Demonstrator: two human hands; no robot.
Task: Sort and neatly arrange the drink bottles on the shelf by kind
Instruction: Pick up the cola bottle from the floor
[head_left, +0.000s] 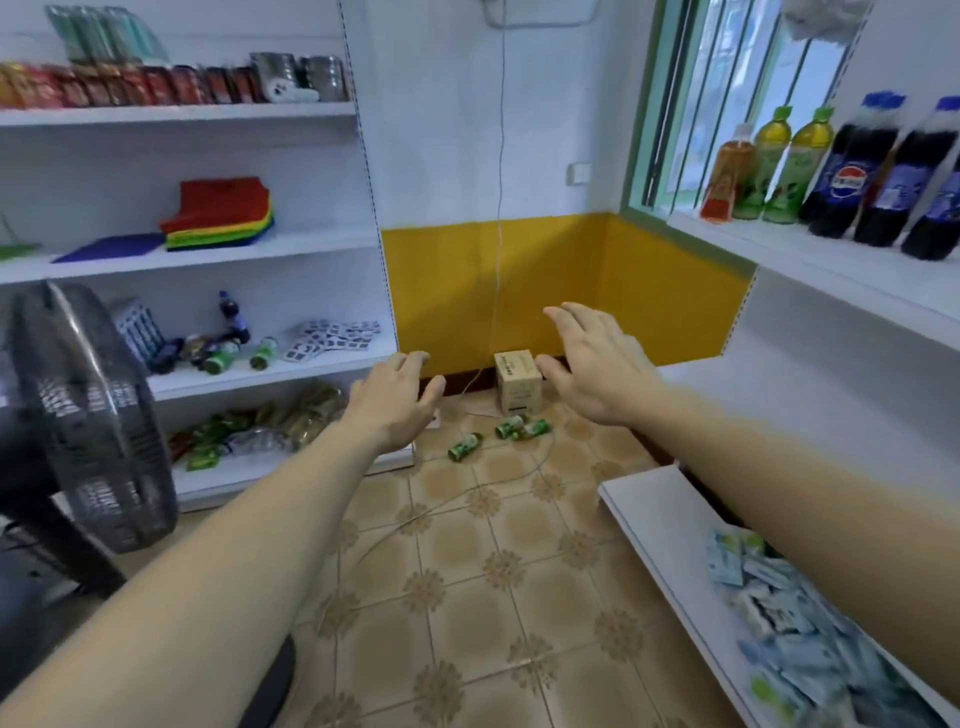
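Patterned floor tiles lie beneath left hand and right hand, both empty, fingers spread.

A black fan stands far left of the fingers. Just beyond the fingertips, a small cardboard box sits on the tiled floor. Folded coloured cloths lie on a shelf up to their left.

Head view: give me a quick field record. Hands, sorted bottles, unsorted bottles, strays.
left hand: left hand open, fingers loosely bent, holds nothing
right hand: right hand open, fingers spread, holds nothing
sorted shelf: right shelf carries upright orange tea bottle, two green tea bottles, then cola bottles, grouped by kind
unsorted shelf: left shelf holds jumbled bottles, most lying down
floor: three green bottles lying by a small carton
foreground: black fan at left
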